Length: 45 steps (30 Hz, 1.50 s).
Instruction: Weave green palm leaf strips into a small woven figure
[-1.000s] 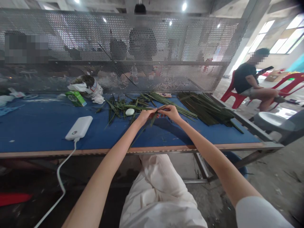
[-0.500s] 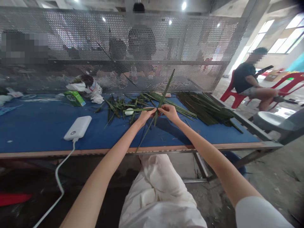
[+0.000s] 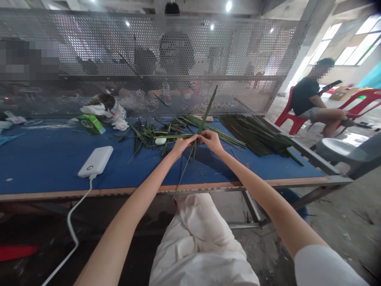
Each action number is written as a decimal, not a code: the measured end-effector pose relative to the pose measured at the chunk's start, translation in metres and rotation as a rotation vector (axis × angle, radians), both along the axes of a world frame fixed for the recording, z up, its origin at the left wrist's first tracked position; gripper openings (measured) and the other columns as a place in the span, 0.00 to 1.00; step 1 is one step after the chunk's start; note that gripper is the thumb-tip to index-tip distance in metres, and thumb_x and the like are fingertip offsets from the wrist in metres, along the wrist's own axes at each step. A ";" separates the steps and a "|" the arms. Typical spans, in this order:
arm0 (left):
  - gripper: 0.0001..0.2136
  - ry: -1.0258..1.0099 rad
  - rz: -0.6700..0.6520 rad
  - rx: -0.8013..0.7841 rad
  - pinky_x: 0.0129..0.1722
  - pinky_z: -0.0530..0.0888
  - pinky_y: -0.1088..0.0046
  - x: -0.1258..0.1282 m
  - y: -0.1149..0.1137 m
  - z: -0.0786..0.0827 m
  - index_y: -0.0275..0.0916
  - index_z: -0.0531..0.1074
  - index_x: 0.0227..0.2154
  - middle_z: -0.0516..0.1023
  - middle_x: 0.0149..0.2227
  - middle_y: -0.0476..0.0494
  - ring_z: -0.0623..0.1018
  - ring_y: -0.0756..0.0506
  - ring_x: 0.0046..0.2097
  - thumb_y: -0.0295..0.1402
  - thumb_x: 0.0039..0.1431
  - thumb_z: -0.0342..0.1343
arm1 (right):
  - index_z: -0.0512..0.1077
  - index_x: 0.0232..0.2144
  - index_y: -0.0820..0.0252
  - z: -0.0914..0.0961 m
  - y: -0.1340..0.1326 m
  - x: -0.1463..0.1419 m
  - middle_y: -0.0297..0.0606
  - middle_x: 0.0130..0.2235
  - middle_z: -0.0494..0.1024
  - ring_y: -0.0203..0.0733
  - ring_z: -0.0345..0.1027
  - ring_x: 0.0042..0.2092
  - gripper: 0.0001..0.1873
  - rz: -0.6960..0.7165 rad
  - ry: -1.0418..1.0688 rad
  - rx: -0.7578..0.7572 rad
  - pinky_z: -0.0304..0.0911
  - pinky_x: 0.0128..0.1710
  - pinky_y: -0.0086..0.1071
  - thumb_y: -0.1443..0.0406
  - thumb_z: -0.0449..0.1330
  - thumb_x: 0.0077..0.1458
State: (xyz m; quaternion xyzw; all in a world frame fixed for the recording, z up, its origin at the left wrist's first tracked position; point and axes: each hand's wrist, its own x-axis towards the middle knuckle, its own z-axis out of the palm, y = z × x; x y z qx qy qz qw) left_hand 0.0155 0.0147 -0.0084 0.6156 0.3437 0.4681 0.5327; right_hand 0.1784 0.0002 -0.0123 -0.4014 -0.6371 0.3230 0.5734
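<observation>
Green leaf strips (image 3: 209, 104) cross at one point above the blue tabletop, one slanting up to the right, one reaching left and one hanging past the table edge. My left hand (image 3: 182, 145) pinches them from the left side of the crossing. From the right, my right hand (image 3: 210, 140) grips the same spot, its fingers curled and touching or nearly touching the left ones. The crossing itself is mostly hidden by the fingers. Behind my left hand lie loose leaf scraps (image 3: 145, 135) and a small white oval object (image 3: 160, 141).
A pile of long dark leaves (image 3: 256, 135) covers the table's right side. At left are a white power bank (image 3: 95, 161) with its cable, a green box (image 3: 91, 124) and a crumpled bag (image 3: 117, 113). A perforated metal screen (image 3: 119, 51) stands behind. A person (image 3: 312, 95) sits at right.
The hanging leaf strip's lower end has shifted slightly right and down. Both hands keep their hold at the crossing. The whole view has moved slightly.
</observation>
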 end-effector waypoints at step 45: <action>0.12 0.037 -0.021 -0.039 0.40 0.77 0.60 0.000 -0.009 0.011 0.34 0.80 0.28 0.81 0.27 0.41 0.80 0.41 0.31 0.40 0.46 0.64 | 0.78 0.29 0.62 0.008 -0.009 0.000 0.32 0.30 0.74 0.32 0.65 0.33 0.15 0.110 0.330 -0.451 0.58 0.33 0.26 0.57 0.70 0.39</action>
